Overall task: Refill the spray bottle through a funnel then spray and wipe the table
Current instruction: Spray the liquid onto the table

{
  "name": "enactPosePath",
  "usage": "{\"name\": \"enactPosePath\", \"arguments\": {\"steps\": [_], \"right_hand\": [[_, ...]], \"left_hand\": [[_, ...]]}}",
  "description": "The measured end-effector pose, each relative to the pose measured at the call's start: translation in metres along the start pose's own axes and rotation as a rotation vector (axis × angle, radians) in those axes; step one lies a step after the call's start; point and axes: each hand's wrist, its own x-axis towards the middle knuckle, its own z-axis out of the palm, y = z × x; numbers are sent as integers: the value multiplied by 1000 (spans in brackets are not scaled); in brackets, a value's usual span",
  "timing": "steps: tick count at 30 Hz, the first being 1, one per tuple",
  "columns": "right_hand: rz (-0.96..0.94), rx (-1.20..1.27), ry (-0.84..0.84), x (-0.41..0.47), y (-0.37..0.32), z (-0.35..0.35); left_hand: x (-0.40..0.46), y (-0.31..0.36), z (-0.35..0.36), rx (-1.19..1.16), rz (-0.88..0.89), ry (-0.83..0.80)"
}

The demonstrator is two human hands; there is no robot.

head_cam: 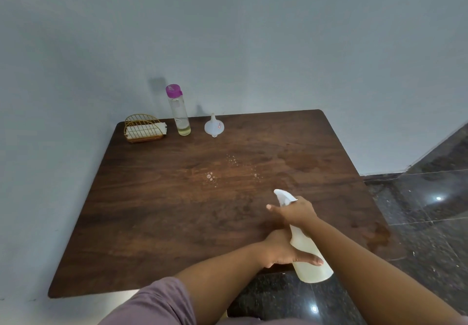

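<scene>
Spray bottle [307, 253]: white, translucent, held tilted above the near right part of the counter [157, 210], nozzle aimed away from the person toward the counter's middle. Pale liquid shows in its lower body.

Right hand [297, 210]: wrapped around the bottle's neck just behind the white spray head, fingers curled over the trigger area; one fingertip sticks out to the left.

Left hand [281, 251]: grips the bottle's body from the left, thumb laid across the front of the body, remaining fingers hidden behind it.

Counter surface: dark wood grain. Small clusters of droplets [211, 178] lie near the middle, ahead of the nozzle.

Far left corner, against the wall: gold wire holder [143, 128] containing white napkins; just to its right a tall clear bottle [180, 112] with a purple cap, upright, a little yellowish liquid at the bottom. White funnel [214, 126] stands near it, wide mouth down, spout up.
</scene>
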Motion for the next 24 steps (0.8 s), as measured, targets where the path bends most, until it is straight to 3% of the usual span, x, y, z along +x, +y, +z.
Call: {"name": "enactPosePath", "arguments": {"steps": [3, 9, 13, 18, 24], "right_hand": [[-53, -126, -37, -2, 3, 7], [-109, -81, -136, -5, 4, 11], [-195, 163, -124, -14, -3, 6], [-332, 272, -4, -13, -21, -6], [-330, 116, 33, -1, -35, -17]], "left_hand": [[-4, -5, 12, -78, -50, 56], [-13, -9, 16, -65, -42, 106], [-17, -6, 0, 21, 9, 176], [-18, 7, -32, 74, 74, 232], [-10, 27, -74, 154, 152, 469]]}}
